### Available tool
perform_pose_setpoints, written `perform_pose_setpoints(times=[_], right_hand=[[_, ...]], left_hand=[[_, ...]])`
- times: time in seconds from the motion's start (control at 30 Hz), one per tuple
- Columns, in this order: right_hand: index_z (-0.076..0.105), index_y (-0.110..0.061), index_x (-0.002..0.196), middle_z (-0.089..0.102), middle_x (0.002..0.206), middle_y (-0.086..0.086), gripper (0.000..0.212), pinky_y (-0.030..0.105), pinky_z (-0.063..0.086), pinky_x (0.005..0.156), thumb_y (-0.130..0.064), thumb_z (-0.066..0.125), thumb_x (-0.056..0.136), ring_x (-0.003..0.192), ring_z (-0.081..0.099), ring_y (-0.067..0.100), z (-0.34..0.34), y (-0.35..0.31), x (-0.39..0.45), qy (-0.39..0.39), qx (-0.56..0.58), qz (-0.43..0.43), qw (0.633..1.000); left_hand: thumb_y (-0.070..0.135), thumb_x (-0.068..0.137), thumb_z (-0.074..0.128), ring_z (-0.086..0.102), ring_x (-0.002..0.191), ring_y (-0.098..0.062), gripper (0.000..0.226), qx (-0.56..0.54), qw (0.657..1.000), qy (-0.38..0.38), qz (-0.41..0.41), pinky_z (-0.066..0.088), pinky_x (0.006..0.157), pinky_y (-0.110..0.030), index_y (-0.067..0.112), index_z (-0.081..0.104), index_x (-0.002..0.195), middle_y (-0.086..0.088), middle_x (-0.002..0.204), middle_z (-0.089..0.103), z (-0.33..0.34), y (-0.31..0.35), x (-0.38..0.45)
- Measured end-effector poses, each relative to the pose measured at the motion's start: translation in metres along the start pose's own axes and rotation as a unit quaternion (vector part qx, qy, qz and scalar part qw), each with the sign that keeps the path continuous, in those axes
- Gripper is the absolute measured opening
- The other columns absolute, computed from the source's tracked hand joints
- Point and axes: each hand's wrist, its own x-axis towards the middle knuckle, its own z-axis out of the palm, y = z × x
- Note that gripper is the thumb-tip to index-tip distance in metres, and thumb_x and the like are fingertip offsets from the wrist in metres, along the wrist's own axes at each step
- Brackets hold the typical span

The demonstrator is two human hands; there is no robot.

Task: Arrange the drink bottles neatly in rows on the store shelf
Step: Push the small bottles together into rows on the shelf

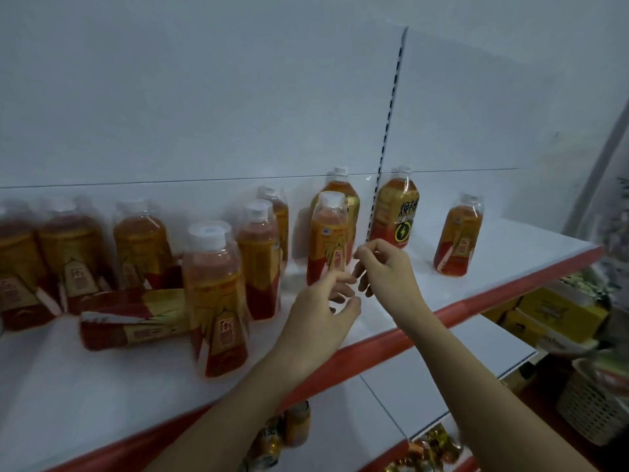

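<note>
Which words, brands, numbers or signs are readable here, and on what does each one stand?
"东": bottle nearest the hands, label; lower characters blurred.
"东": front bottle, label; the rest is blurred.
Lightning-bolt sign: bottle right of the shelf post; its large characters are too blurred.
Other labels: unreadable.

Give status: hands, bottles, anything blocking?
Left hand and right hand both empty, loosely curled, close together above the shelf. Bottles scattered, not in rows. One fallen bottle lies on its side, front left.

White shelf [442, 287] with red front edge carries upright drink bottles. One fallen bottle [132, 318] lies on its side, just left of the nearest upright bottle [218, 301].
</note>
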Motion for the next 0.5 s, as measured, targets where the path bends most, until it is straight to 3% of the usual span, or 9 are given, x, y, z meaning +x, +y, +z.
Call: perform_pose_setpoints(times=[0.17, 0.3, 0.4, 0.5], right_hand=[[0.064, 0.0, 0.09, 0.066, 0.066, 0.005, 0.021, 0.027, 0.046, 0.048, -0.015, 0.054, 0.1, 0.053, 0.057, 0.015, -0.035, 0.047, 0.055, -0.049, 0.026, 0.01, 0.998], [0.064, -0.007, 0.094, 0.067, 0.077, 0.004, 0.015, 0.032, 0.05, 0.056, -0.017, 0.054, 0.1, 0.062, 0.06, 0.015, -0.051, 0.055, 0.102, -0.091, 0.029, 0.007, 0.995], [0.062, -0.014, 0.103, 0.066, 0.091, -0.001, 0.011, 0.027, 0.05, 0.065, -0.023, 0.058, 0.1, 0.075, 0.062, 0.01, -0.049, 0.048, 0.13, -0.115, 0.028, -0.023, 0.993], [0.054, -0.014, 0.121, 0.06, 0.108, -0.004, 0.029, 0.016, 0.047, 0.07, -0.03, 0.061, 0.099, 0.09, 0.059, 0.003, -0.042, 0.04, 0.151, -0.128, 0.016, -0.064, 0.99]], left_hand=[[0.023, 0.095, 0.062, 0.052, 0.118, -0.005, 0.043, -0.009, 0.997, 0.032, -0.069, 0.043, 0.102, -0.024, 0.027, 0.049, 0.136, 0.011, 0.128, 0.056, 0.06, -0.001, 0.051], [0.02, 0.094, 0.061, 0.039, 0.135, -0.004, 0.061, -0.067, 0.989, 0.07, -0.113, 0.033, 0.11, -0.029, 0.027, 0.034, 0.149, 0.014, 0.145, 0.044, 0.092, 0.008, 0.092], [0.02, 0.091, 0.065, 0.041, 0.135, -0.006, 0.074, -0.077, 0.981, 0.126, -0.129, 0.034, 0.107, -0.028, 0.029, 0.025, 0.153, 0.011, 0.146, 0.043, 0.11, 0.004, 0.121], [0.03, 0.089, 0.069, 0.024, 0.148, -0.016, 0.095, -0.037, 0.971, 0.187, -0.144, 0.026, 0.12, -0.043, 0.027, 0.003, 0.157, 0.003, 0.161, 0.022, 0.128, -0.001, 0.144]])
